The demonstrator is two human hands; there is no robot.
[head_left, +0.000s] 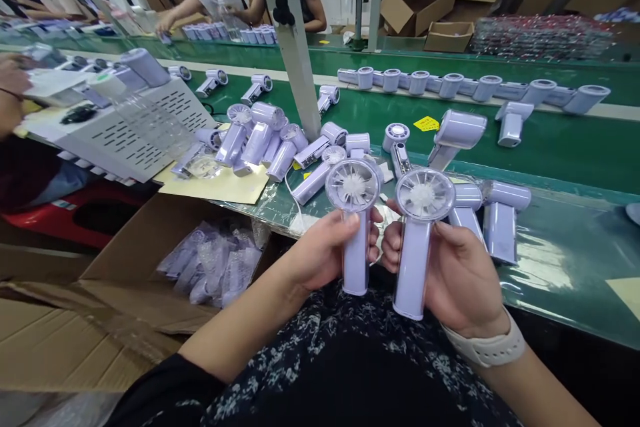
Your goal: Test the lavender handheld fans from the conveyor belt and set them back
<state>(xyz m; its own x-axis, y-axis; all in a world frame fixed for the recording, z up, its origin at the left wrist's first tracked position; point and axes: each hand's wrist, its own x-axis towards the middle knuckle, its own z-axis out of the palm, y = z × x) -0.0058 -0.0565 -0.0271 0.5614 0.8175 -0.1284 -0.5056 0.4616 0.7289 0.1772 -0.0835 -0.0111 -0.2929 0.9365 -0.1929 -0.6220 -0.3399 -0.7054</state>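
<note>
My left hand [333,247] is closed around the handle of a lilac handheld fan [355,260], its round grille facing me. In my right hand [463,273] is a second lilac handheld fan [413,273], gripped by the handle and also upright. The two fans are side by side, a small gap between them, above my lap at the bench edge. Beyond my left hand lies a cluster of similar fans [257,143] on the bench. Two more fans [501,230] stand just past my right hand, partly hidden by it.
An open carton [135,280] at lower left holds several bubble-wrapped fans [220,267]. A slotted white metal box [135,127] stands on the left. A post [293,47] rises mid-bench. Behind, a green conveyor [565,160] carries a row of fans; people work across it.
</note>
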